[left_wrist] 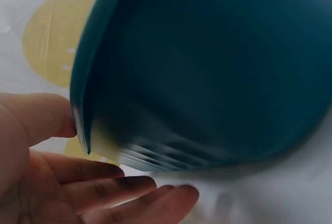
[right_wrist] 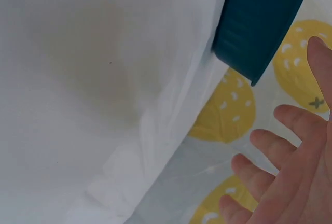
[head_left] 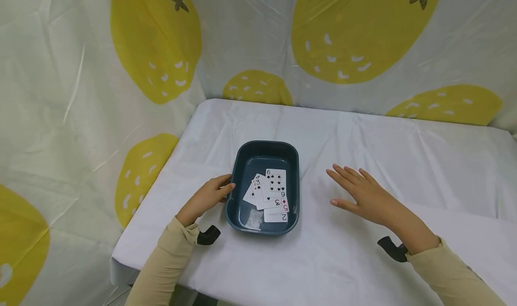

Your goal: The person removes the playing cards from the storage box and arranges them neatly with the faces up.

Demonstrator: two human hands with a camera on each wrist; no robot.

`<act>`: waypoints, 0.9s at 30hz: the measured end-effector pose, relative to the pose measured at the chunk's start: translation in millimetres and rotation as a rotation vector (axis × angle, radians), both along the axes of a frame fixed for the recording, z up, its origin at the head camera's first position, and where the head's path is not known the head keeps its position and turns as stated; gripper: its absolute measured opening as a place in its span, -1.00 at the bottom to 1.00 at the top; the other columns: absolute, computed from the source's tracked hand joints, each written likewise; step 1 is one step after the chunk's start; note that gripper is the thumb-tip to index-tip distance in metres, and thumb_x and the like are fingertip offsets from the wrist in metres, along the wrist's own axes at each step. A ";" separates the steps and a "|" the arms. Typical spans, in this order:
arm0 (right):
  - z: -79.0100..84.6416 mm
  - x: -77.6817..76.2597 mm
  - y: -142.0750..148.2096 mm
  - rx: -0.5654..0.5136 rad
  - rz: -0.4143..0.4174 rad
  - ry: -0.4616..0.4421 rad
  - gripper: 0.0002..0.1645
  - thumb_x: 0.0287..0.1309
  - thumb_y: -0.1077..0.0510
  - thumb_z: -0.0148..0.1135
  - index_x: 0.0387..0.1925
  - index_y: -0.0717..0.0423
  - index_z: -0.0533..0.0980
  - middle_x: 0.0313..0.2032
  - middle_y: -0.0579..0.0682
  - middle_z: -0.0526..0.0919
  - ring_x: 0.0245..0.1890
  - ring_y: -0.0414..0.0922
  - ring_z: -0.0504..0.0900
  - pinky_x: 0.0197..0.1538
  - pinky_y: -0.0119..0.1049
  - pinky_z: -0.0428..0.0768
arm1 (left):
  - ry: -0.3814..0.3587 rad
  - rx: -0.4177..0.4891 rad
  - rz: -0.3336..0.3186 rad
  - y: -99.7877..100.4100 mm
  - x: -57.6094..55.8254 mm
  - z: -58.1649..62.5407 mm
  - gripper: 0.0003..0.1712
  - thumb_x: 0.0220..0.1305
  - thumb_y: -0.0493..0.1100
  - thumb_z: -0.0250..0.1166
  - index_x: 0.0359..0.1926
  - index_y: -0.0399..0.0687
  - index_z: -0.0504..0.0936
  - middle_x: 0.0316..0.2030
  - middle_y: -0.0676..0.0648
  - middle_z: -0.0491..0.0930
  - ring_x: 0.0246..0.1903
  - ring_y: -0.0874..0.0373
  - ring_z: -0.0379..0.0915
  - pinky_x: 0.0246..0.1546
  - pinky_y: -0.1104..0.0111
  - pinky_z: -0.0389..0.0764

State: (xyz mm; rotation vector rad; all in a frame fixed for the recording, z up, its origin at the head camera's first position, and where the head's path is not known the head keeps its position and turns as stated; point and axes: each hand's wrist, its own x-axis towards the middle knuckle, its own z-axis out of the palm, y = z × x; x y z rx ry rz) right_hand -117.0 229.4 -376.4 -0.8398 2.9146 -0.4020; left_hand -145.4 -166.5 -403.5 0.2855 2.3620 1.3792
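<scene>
Two hands are flanking one tray (head_left: 254, 164), which is sitting between them on one white cloth (head_left: 319, 265). The left hand (head_left: 207, 198) is gripping the side of the tray nearest it, thumb by the rim and fingers outside, probably steadying it. The right hand (head_left: 361, 194) is holding nothing; its fingers are stretching out straight and spread, well apart from the tray, perhaps leaving its inside unobstructed. Between the hands, at least five cards (head_left: 267, 194) are lying in the tray, showing two, three, four, five and six; walls are likely containing them, while overlap is possibly hiding others.
</scene>
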 end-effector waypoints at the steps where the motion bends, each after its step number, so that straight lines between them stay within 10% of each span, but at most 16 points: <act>1: 0.5 -0.7 -1.1 0.000 0.000 0.001 -0.08 0.10 -0.26 0.08 0.37 -0.04 -0.02 0.31 0.14 0.05 0.26 0.18 0.01 0.27 0.04 -0.25 | -0.024 0.045 0.006 -0.1 -0.1 -1.0 -0.41 0.34 -0.09 0.02 0.28 -0.31 0.17 0.16 -0.28 0.28 0.07 -0.09 0.30 -0.17 0.21 0.52; 27: 50.1 -53.8 -124.9 -0.099 0.184 0.007 -0.11 0.08 -0.29 0.08 0.30 0.15 0.14 0.27 0.06 0.19 0.25 -0.03 0.14 0.27 -0.06 -0.01 | -0.080 0.179 0.073 -1.7 6.9 -12.7 -0.44 0.29 -0.07 0.11 0.21 -0.30 0.29 0.09 -0.27 0.37 0.00 -0.07 0.33 -0.33 0.23 0.56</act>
